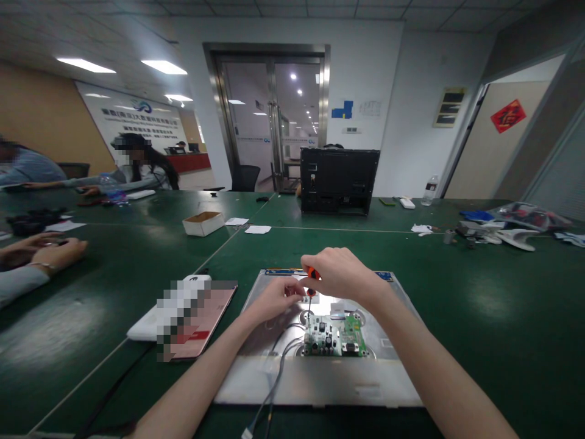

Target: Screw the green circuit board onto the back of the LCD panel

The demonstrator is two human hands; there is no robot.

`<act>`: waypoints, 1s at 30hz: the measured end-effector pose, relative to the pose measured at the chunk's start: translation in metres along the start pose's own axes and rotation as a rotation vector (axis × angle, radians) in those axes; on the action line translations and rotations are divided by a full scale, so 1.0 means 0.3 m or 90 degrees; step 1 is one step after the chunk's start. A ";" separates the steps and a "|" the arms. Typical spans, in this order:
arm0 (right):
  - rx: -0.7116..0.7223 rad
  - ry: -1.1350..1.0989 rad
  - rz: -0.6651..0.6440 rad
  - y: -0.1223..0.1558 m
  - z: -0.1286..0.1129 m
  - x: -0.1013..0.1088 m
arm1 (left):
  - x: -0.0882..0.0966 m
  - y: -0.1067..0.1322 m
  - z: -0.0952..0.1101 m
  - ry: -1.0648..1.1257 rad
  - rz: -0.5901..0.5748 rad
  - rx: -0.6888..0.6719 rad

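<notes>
At lower centre of the frame, the right hand is closed around the orange handle of a screwdriver, shaft near upright, tip down at the upper-left corner of the board. Whether the tip sits in a screw head cannot be made out. The left hand is beside the shaft, fingers curled together; whether they pinch anything cannot be told. The board lies on the metal back of the panel, itself flat on the table. Good practice, as judged: hold the shaft square to the board, seat the tip fully before turning, and press straight down with light force. A slip could score the board's parts. The cables at the board's left edge should be kept slack, clear of the tip. Outward, a pink device lies left of the panel; a black casing stands above centre.
</notes>
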State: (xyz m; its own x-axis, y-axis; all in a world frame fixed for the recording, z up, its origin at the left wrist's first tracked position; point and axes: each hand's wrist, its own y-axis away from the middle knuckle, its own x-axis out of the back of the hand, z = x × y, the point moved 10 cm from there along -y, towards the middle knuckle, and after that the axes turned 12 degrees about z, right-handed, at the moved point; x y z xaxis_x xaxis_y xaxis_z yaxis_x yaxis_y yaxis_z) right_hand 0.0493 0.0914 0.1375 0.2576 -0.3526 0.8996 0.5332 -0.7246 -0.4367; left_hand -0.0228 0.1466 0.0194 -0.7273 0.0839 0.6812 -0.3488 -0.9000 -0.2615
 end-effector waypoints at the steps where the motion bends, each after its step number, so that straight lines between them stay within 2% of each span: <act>1: -0.003 0.002 -0.005 0.001 0.002 -0.001 | -0.002 0.000 -0.001 -0.001 -0.003 0.000; 9: 0.013 -0.044 -0.013 0.020 -0.008 -0.005 | -0.048 0.018 0.009 0.057 -0.081 -0.039; 14: 0.002 0.015 -0.013 0.005 0.003 -0.019 | -0.083 0.045 0.009 0.075 -0.139 -0.019; 18: 0.002 0.074 -0.001 -0.008 0.002 -0.021 | -0.090 0.058 0.017 0.069 -0.146 0.001; 25: -0.006 0.081 0.010 -0.001 0.002 -0.015 | -0.091 0.063 0.035 0.040 -0.156 -0.006; 30: -0.038 0.108 0.024 -0.009 0.020 -0.011 | -0.101 0.057 0.017 0.055 -0.147 -0.003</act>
State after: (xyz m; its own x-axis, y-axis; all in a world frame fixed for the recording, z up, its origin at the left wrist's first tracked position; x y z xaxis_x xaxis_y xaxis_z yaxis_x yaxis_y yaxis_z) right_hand 0.0518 0.0981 0.1358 0.1349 -0.4710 0.8718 0.4762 -0.7407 -0.4738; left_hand -0.0037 0.1266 -0.0022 -0.6755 0.3231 0.6628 -0.5144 -0.8505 -0.1097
